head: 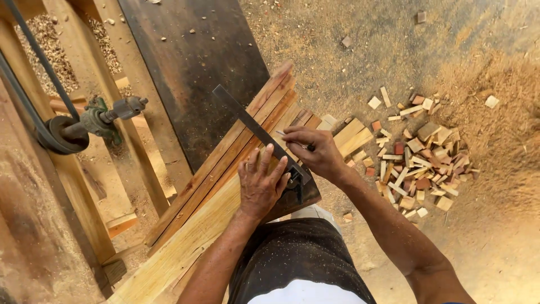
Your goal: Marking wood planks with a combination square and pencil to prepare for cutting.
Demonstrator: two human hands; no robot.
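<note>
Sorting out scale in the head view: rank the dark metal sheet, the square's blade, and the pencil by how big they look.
1. Dark metal sheet
2. Square's blade
3. Pencil, held in the right hand

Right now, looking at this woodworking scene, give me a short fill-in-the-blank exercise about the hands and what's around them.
1. The left hand presses flat on a metal ____ laid across the wooden slats.
2. The right hand holds a ____ against the blade.
3. A pile of small wood ____ lies on the sawdust floor to the person's right.

Missing words: square; pencil; offcuts
</note>
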